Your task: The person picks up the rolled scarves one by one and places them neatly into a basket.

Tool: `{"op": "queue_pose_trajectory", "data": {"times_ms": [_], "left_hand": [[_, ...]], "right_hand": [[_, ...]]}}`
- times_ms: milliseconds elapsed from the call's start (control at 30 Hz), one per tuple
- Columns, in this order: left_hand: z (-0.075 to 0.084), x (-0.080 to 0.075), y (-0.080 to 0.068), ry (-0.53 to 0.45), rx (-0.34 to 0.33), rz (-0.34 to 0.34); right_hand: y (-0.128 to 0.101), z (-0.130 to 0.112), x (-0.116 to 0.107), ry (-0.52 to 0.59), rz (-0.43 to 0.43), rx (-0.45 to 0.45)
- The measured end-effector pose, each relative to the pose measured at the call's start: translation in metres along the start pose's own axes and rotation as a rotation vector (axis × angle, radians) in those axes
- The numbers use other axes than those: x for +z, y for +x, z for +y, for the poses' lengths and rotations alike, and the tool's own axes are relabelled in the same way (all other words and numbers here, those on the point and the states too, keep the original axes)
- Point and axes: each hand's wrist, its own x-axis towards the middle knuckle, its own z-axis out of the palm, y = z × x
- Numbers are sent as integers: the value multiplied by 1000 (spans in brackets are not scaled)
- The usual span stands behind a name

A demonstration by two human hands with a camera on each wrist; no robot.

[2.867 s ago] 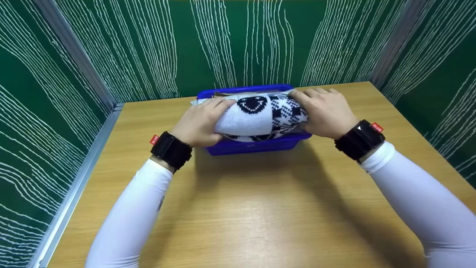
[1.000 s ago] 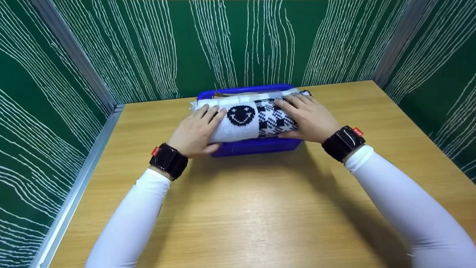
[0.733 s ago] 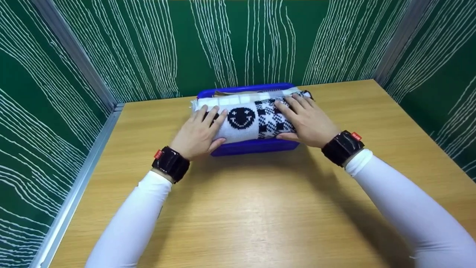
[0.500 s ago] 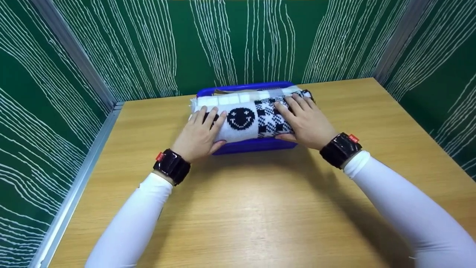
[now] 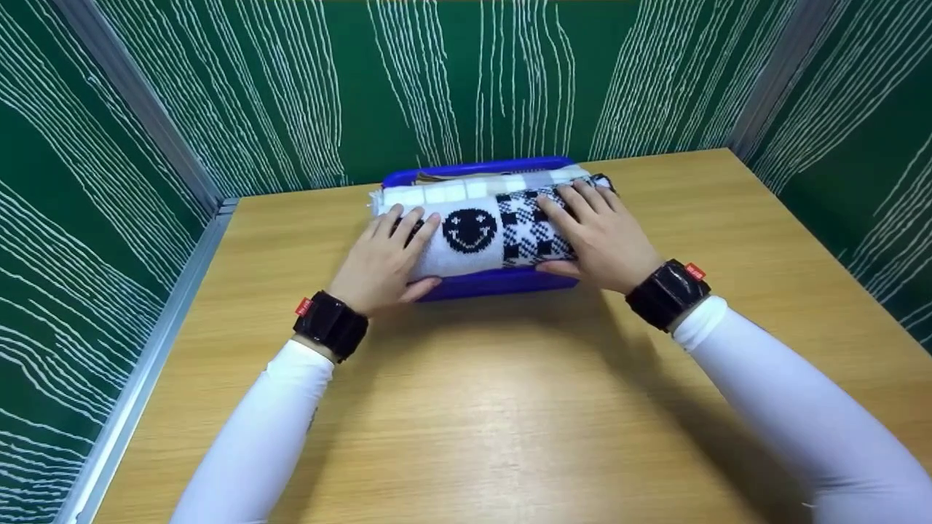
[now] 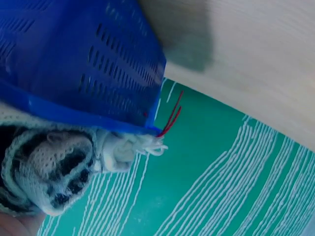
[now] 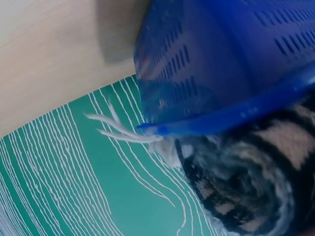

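A rolled knitted scarf (image 5: 473, 251), with a black smiley and black-and-white houndstooth, lies along the front top of a blue plastic basket (image 5: 502, 284). My left hand (image 5: 378, 266) rests on its left end, fingers spread over the top and thumb at the near side. On the houndstooth end, my right hand (image 5: 608, 236) lies the same way, thumb low in front. Behind the roll shows a folded white checked cloth (image 5: 444, 192) with fringe. Both wrist views show the roll's spiral ends (image 6: 54, 162) by the basket rim. The basket's contents below are mostly hidden.
The basket stands near the back of a wooden table (image 5: 495, 407), close to a green wall (image 5: 378, 80) with white wavy lines. A metal frame strip (image 5: 164, 338) runs along the left table edge. Red threads (image 6: 172, 118) stick out by a basket corner.
Since the oldest frame the roll has come slightly toward me, showing more checked cloth behind it. My hands have moved from its ends onto its top. Over the last half second they hardly move.
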Motion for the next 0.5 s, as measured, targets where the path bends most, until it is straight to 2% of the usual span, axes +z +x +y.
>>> {"op": "queue_pose_trajectory", "data": {"times_ms": [233,300,500], "left_hand": [[-4,-4,-4,-50,-17,61],[-7,-6,-7,-74,-50,59],[-15,-12,-17,-154,-197,-12]], "right_hand": [[-4,4,-9,17,16,31],[-5,7,-13,30,21,57],[-7,19,-26,85,33,155]]}}
